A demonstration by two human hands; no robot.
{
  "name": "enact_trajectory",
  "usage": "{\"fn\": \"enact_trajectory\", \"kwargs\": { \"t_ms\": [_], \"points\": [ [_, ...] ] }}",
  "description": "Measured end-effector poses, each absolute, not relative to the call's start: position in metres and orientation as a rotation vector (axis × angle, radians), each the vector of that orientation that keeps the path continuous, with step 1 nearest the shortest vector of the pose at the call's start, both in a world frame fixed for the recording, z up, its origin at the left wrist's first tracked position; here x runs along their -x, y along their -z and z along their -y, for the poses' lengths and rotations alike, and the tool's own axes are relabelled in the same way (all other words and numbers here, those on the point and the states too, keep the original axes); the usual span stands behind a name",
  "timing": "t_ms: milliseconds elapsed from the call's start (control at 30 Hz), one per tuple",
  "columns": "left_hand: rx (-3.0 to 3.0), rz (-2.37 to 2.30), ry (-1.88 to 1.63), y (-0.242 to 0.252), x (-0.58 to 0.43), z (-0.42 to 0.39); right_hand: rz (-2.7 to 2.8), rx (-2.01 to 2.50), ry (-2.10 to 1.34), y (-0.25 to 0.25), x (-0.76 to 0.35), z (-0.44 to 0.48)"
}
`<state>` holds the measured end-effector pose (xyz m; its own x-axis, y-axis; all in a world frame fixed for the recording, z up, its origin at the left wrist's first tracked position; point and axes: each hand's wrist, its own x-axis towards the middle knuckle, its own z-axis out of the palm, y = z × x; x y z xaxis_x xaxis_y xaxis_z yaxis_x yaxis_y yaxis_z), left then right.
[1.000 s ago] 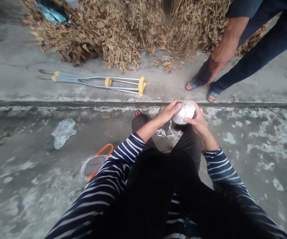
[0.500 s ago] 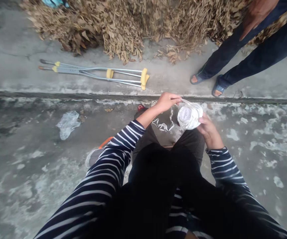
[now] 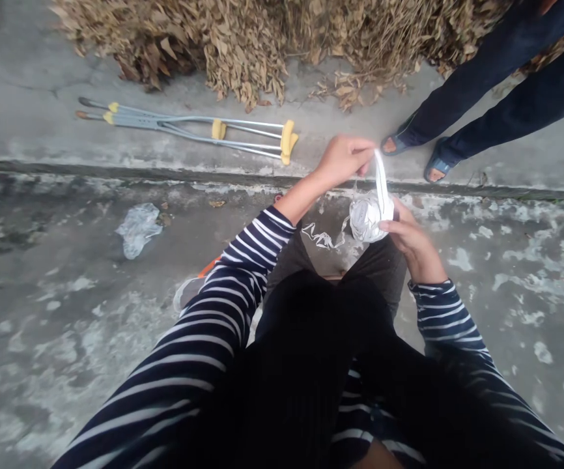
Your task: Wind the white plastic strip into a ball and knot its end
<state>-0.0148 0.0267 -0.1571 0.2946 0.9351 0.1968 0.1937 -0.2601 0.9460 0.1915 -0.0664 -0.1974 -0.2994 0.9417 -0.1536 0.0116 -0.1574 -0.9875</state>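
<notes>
My right hand grips a white roll of flat plastic strap above my knees. My left hand is raised above the roll, with its fingers pinched on the strap's free end, which runs taut up from the roll. A loose, twisted length of strap hangs from the roll toward my lap. Both arms wear striped dark sleeves.
A pair of metal crutches with yellow pads lies on the concrete beyond a step edge. Dry leafy branches are heaped at the top. Another person's legs and sandalled feet stand at the upper right. A crumpled plastic bag lies left.
My left hand has moved from the roll's side up and away, drawing the strap out taut. The roll has turned in my right hand. The other person's hand has left the view.
</notes>
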Motion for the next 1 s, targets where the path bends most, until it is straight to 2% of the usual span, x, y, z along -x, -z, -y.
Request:
{"fn": "enact_trajectory", "kwargs": {
  "t_ms": [233,367,567,900,1000],
  "points": [
    [-1.929,-1.07,-0.911,0.113,0.016,-0.025,1.689,1.304,-1.329,0.185,-0.189,0.05],
    [-1.942,-1.053,-0.809,0.135,0.012,-0.031,1.792,1.185,-1.227,0.17,-0.189,0.049],
    [-1.587,-0.981,-0.899,0.177,0.006,-0.028,1.648,1.039,-1.209,0.164,-0.187,0.039],
    [-1.502,-1.051,-1.014,0.163,0.013,-0.02,1.652,1.055,-0.918,0.153,-0.172,0.028],
    [-1.447,-1.082,-1.045,0.162,0.015,-0.016,1.62,1.088,-0.938,0.146,-0.165,0.032]
  ]
}}
